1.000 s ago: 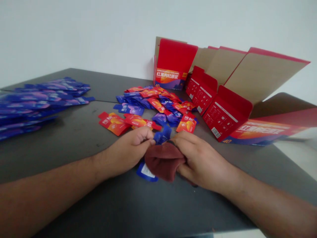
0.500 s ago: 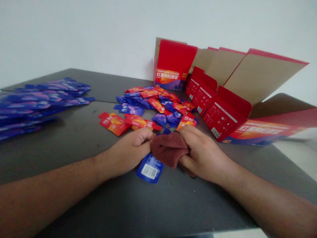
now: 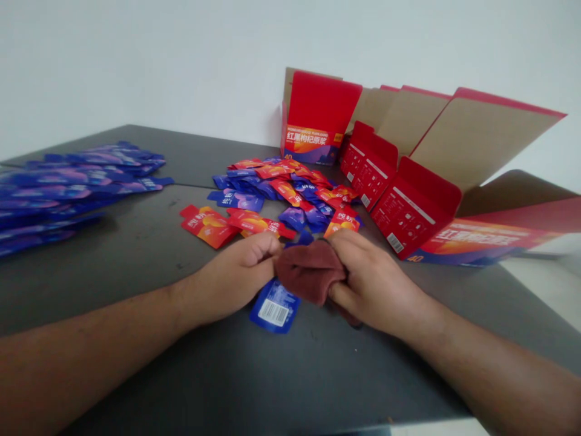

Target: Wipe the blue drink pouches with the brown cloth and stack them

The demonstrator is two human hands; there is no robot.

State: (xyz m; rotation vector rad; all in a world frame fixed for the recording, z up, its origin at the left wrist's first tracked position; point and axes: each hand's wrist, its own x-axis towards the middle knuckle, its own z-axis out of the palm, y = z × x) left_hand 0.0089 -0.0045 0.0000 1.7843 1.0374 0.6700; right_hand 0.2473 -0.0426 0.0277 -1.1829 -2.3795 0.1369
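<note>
My left hand (image 3: 247, 266) is closed, its thumb and curled fingers at the left edge of a blue pouch (image 3: 275, 309) with a white barcode label. The pouch slants low over the table, its middle covered by a folded brown cloth (image 3: 308, 269). Gripping that cloth from the right is my right hand (image 3: 372, 281), fingers wrapped into its folds. Both hands meet at the cloth, and the left fingertips are partly hidden. Just beyond them lie red pouches (image 3: 209, 225) and a mixed pile of red and blue pouches (image 3: 290, 181).
Blue pouches (image 3: 77, 188) are stacked in rows at the left of the dark table (image 3: 181, 375). At the back stands an open red box (image 3: 313, 130). More open boxes (image 3: 415, 209) with raised flaps line the right side. A pale wall rises behind.
Almost nothing differs. The pouch's lower edge and the cloth have shifted up very slightly, while both hands keep their places and grips.
</note>
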